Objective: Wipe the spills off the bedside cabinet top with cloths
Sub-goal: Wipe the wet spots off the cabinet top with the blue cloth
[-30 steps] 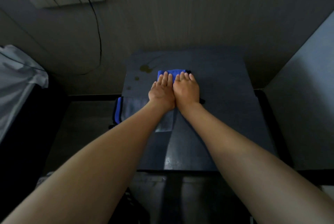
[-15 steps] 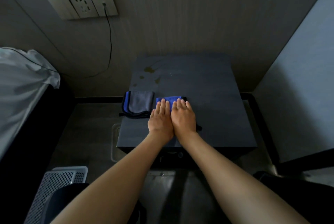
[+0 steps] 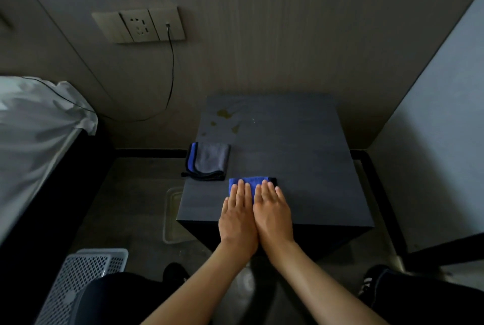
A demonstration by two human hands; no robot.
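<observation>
Blue cloth [image 3: 251, 183] lies flat on the bedside cabinet top [image 3: 301, 157], near its front edge. Left hand [image 3: 237, 216] and right hand [image 3: 272, 213] are side by side and touching, fingers straight, palms pressing the cloth down. Folded grey cloth [image 3: 208, 160] sits at the cabinet's left edge, just beyond the blue one. Yellowish spills [image 3: 224, 112] mark the cabinet's far-left corner, well apart from both hands.

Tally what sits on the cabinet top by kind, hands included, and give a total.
Cloths: 2, a blue cloth under both hands and a grey cloth beside it
Hands: 2, left hand and right hand, pressing flat
Spill patches: 4 yellowish spots, as far as the dim light shows
Total: 8
</observation>
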